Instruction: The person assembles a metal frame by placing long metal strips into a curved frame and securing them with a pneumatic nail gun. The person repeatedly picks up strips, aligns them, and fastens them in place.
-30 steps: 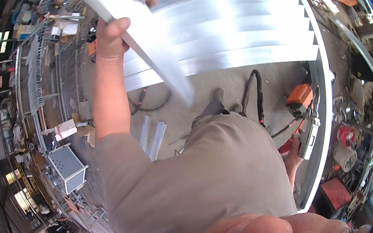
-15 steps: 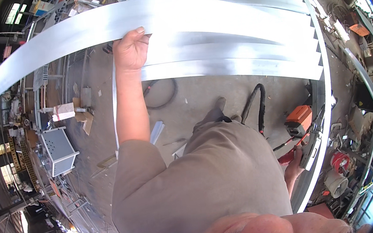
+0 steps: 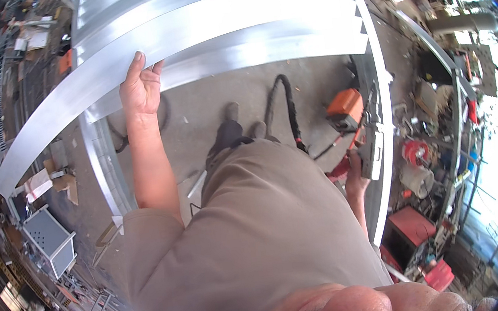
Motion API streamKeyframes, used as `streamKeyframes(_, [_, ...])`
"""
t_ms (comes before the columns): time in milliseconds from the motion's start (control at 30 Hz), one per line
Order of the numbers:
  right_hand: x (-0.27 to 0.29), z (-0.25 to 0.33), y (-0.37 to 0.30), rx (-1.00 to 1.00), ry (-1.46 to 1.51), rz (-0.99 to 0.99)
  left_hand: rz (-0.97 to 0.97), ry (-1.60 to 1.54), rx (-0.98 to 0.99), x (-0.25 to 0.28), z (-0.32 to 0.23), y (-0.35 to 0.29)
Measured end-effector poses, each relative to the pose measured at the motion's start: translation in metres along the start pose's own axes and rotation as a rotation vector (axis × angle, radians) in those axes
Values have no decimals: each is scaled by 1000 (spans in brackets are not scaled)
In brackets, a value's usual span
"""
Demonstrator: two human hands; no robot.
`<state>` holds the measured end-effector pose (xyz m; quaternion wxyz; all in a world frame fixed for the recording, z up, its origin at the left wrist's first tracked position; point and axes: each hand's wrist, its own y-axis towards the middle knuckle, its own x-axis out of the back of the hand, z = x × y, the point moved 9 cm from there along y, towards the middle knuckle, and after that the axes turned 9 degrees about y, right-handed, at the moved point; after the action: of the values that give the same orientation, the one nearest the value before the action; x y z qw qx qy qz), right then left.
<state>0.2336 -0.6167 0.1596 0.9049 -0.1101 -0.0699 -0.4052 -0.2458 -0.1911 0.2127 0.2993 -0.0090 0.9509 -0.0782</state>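
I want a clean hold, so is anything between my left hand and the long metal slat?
Nothing visible: your left hand meets the long metal slat directly at its lower edge, thumb over the face in view. The slat's far side is hidden.

1. The long metal strip [image 3: 184, 30] blocks the way ahead of the left hand [image 3: 143, 94] and juts past the left bar [image 3: 104, 167].
2. A hand could pass over the floor [image 3: 193, 109] between the left forearm [image 3: 151, 161] and the shoes [image 3: 232, 111].
3. The orange machine [image 3: 345, 106] and right bar [image 3: 383, 95] hem in the right hand [image 3: 356, 173].
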Motion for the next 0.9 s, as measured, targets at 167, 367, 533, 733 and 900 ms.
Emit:
streamKeyframes(167, [0, 8, -4, -58, -31, 22, -75, -176, 380, 37, 141, -26])
streamKeyframes(367, [-12, 9, -18, -265, 184, -41, -187, -152, 564, 39, 265, -84])
streamKeyframes(533, [-35, 33, -28, -312, 190, -54, -43, -283, 551, 27, 302, -96])
streamKeyframes(733, [-57, 54, -44, -306, 144, -47, -10, -293, 644, 24, 350, -106])
streamKeyframes(900, [-65, 50, -44, -316, 136, -9, -8, -326, 636, 22, 369, -107])
